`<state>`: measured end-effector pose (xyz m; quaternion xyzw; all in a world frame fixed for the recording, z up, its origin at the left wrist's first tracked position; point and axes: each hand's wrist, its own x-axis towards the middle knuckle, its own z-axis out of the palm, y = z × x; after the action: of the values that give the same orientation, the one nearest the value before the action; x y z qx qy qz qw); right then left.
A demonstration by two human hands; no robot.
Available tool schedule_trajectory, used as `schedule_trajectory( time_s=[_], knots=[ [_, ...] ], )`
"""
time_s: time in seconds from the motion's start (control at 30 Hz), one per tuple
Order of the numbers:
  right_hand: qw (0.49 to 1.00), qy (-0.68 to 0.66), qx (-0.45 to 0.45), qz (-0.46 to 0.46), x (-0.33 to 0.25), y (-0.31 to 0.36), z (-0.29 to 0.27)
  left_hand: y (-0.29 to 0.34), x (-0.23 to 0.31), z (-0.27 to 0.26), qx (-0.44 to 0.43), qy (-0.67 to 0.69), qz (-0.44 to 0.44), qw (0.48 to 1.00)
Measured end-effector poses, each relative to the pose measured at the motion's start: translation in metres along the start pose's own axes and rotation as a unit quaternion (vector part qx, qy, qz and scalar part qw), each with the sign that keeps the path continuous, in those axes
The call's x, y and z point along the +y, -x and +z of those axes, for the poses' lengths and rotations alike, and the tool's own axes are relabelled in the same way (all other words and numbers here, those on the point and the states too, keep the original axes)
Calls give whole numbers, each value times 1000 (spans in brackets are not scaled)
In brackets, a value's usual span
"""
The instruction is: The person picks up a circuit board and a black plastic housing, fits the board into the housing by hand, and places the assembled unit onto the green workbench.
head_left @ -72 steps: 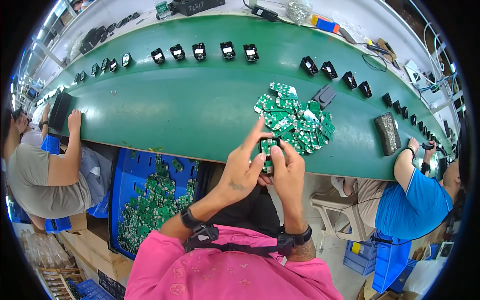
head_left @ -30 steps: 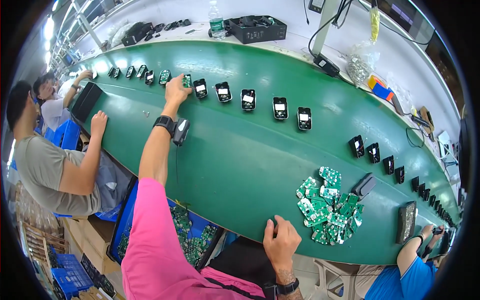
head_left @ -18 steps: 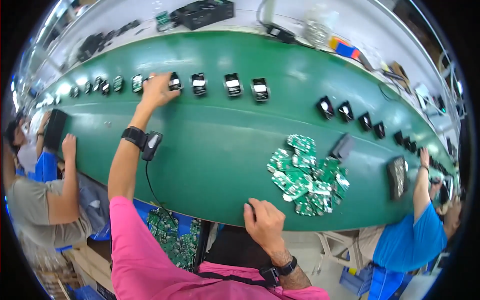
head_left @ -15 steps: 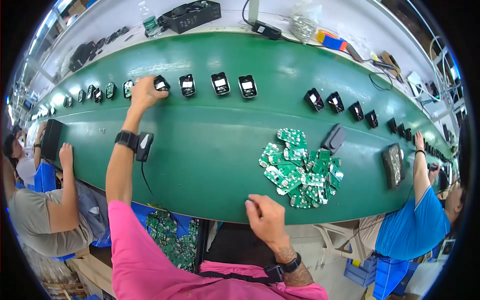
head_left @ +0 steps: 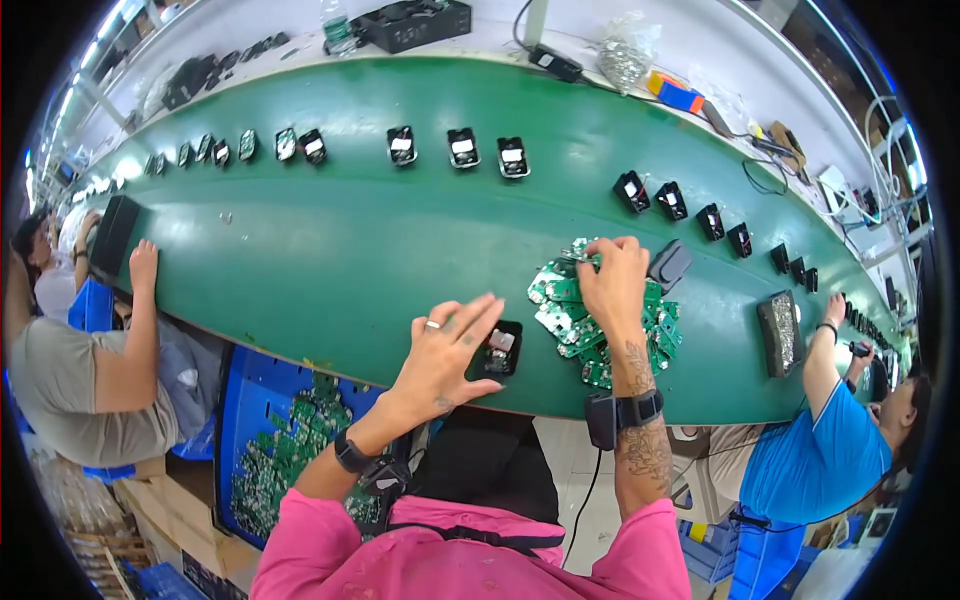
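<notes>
L hand [head_left: 440, 355] at near edge of green worktop [head_left: 350, 260], just left of a black open-top housing [head_left: 503, 348] – thumb & fingers spread wide w/ the housing in the gap btwn them, no firm grip; can't tell if fingertips touch it. Pale pc shows inside housing

R hand [head_left: 615, 285] is over the far part of a loose PCB pile [head_left: 565, 325], right of the housing – fingers bent down, thumb near them, small opening; tips partly hidden, so can't tell if it has hold of a board. Pile = green boards w/ silvery parts, overlapping every which way. Dark grey case [head_left: 670, 263] lies just right of R hand, by the pile's far right side

Far side: line of black housings [head_left: 462, 148] running left to right, spaced out, some w/ white patch inside, a few on left w/ green board showing. Far right ones stand more tilted in view. Long dark box [head_left: 768, 345] w/ small shiny pcs sits well right of pile

Near left, below worktop: blue crate [head_left: 250, 395] w/ many more green boards [head_left: 290, 450]. Co-worker in grey top [head_left: 90, 390] at left, another in blue top [head_left: 815, 455] at right
</notes>
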<state>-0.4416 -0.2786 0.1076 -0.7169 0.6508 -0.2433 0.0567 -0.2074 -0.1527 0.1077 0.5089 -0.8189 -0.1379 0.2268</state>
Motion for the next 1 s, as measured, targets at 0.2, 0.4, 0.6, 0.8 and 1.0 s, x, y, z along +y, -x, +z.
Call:
schedule_trajectory(
  time_s=[0.2, 0.4, 0.6, 0.8, 1.0],
  knots=[
    [983, -50, 121, -128, -14, 42, -24, 42, 17, -3, 212, 206, -212, 931],
    [941, -163, 41, -292, -66, 124, -27, 36, 38, 1, 114, 619, -271, 728],
    [832, -527, -134, 109, -76, 130, -24, 35, 17, 18, 137, 674, -291, 665],
    [805, -530, -165, 210, -81, 102, -14, 23, 8, 21, 121, 625, -307, 707],
    [815, -502, -169, 232, -79, 90, -6, 20, -7, 25, 112, 611, -320, 716]
  ],
)
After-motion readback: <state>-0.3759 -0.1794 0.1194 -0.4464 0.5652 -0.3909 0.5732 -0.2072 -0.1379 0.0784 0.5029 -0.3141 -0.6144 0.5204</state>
